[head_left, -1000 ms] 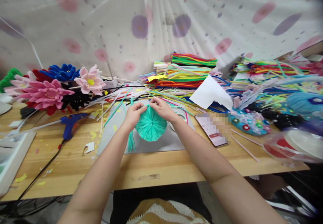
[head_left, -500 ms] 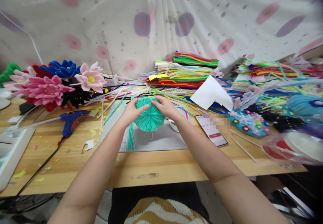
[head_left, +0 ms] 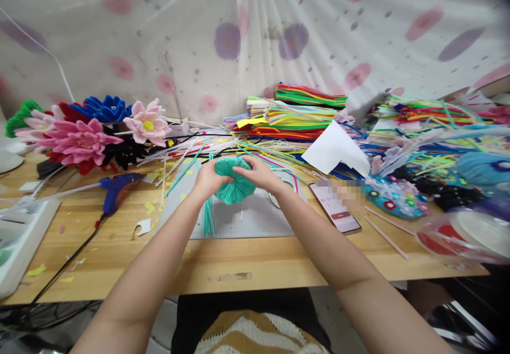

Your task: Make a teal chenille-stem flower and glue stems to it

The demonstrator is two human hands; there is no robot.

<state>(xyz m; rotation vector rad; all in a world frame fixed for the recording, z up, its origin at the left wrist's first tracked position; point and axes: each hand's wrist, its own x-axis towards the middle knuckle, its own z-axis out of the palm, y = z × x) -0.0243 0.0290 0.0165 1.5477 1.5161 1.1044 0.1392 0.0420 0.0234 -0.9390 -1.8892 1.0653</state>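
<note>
A round teal disc of radiating pipe cleaners (head_left: 235, 190) is held above the grey cutting mat (head_left: 255, 226). My left hand (head_left: 211, 177) grips its left side, with the thumb across the front face. On its upper right, my right hand (head_left: 258, 173) holds the edge, its thumb also on the front. Most fingertips are hidden behind the disc. Loose teal pipe cleaners (head_left: 208, 218) lie on the mat under my left hand. A ring-shaped roll (head_left: 274, 197) sits on the mat beside my right wrist.
A blue glue gun (head_left: 113, 192) and fuzzy flowers (head_left: 83, 140) are at the left. Bundled pipe cleaners (head_left: 298, 112) are stacked at the back. A phone (head_left: 334, 208), white paper (head_left: 337, 146) and a clear-and-red container (head_left: 450, 237) are on the right.
The disc has tilted and its outline looks smaller and less flat. My right thumb now shows on its front. The view has shifted slightly.
</note>
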